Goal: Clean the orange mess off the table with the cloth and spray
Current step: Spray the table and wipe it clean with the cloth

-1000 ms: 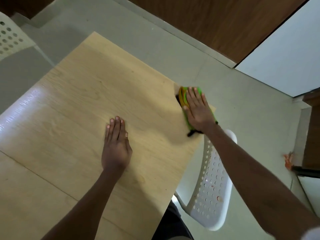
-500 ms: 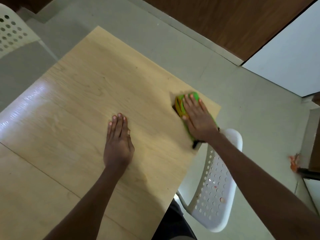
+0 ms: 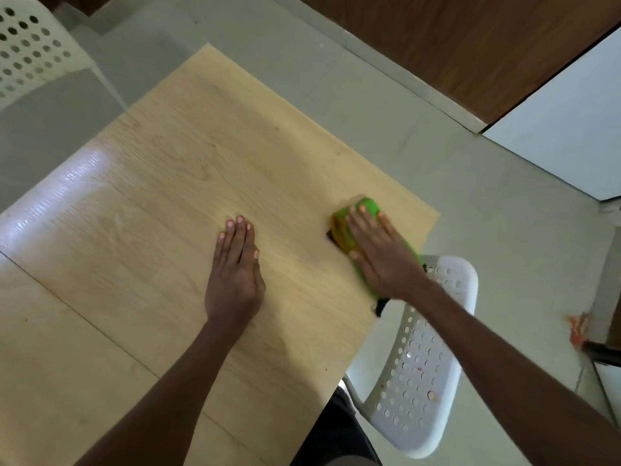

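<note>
Right hand (image 3: 379,253) laid flat, fingers straight and slightly spread, pressing down on a green cloth (image 3: 368,205) with orange-yellow folds showing at the thumb side. Cloth bunched under the palm, poking out past the fingertips and along both sides of the hand, with a dark strip trailing off the desk edge just behind the wrist. Sits near the far right corner of the pale wooden desk (image 3: 168,203), close to the edge.

Left hand (image 3: 235,270) well apart from the cloth, to the left of the right hand, resting palm down on bare wood, fingers straight and held close together, thumb tucked alongside, holding nothing.

Below the right forearm, a white perforated chair (image 3: 423,381) beside the desk, a few small reddish spots on its seat. Beyond the left hand's fingertips and off to the left, another white perforated chair back (image 3: 30,48). Far out past the right elbow, an orange smear (image 3: 578,327) on the floor.
</note>
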